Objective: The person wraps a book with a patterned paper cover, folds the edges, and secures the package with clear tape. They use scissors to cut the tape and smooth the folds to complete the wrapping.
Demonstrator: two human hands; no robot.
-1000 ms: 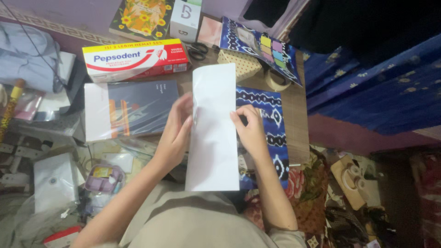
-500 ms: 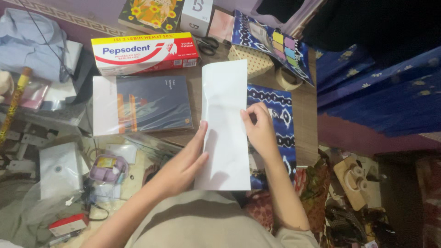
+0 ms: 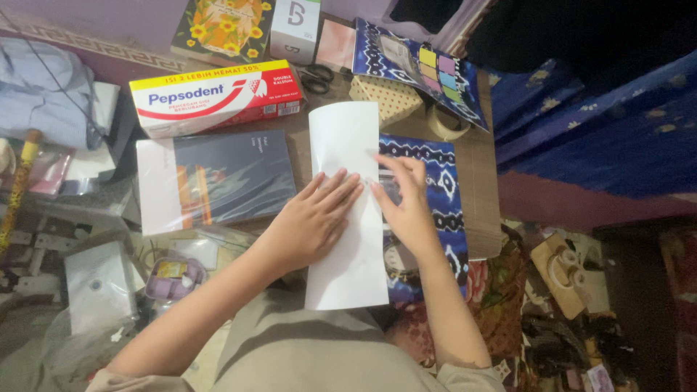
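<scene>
A long folded white sheet of paper (image 3: 347, 138) lies lengthwise on the small wooden table (image 3: 479, 181), its near end hanging over the edge toward me. My left hand (image 3: 314, 218) lies flat on the middle of the sheet, fingers spread. My right hand (image 3: 405, 199) presses the sheet's right edge with its fingertips, above a blue patterned paper (image 3: 439, 181) that lies beneath the sheet.
A dark book in clear wrap (image 3: 214, 178) lies left of the sheet. Behind it sit a red-and-white toothpaste carton (image 3: 214, 96), a flowered book (image 3: 218, 25), a white box (image 3: 294, 29), scissors (image 3: 316, 78), a tape roll (image 3: 444, 125) and coloured sticky notes (image 3: 438, 72). Clutter covers the floor at left.
My left hand slid from the sheet's left edge onto its middle and now lies flat. My right hand shifted from pinching the right edge to pressing it down.
</scene>
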